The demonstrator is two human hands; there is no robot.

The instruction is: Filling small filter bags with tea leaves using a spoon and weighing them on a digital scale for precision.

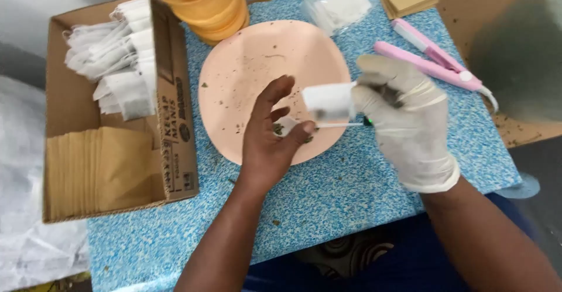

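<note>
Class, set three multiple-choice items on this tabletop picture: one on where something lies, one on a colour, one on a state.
1. Where does the cardboard box lie relative to the round plate?
A. To its left
B. On top of it
C. To its right

2. What colour is the plate?
A. Green
B. Peach-pink
C. Black

3. Which hand is gloved?
A. Both
B. Left hand
C. Right hand

Answers: 1 A, the box sits at the left edge of the blue speckled mat. 2 B, its bare surface is peach-pink. 3 C, only the right hand wears a whitish glove; it pinches a small white tea bag, while the left is bare.
</note>
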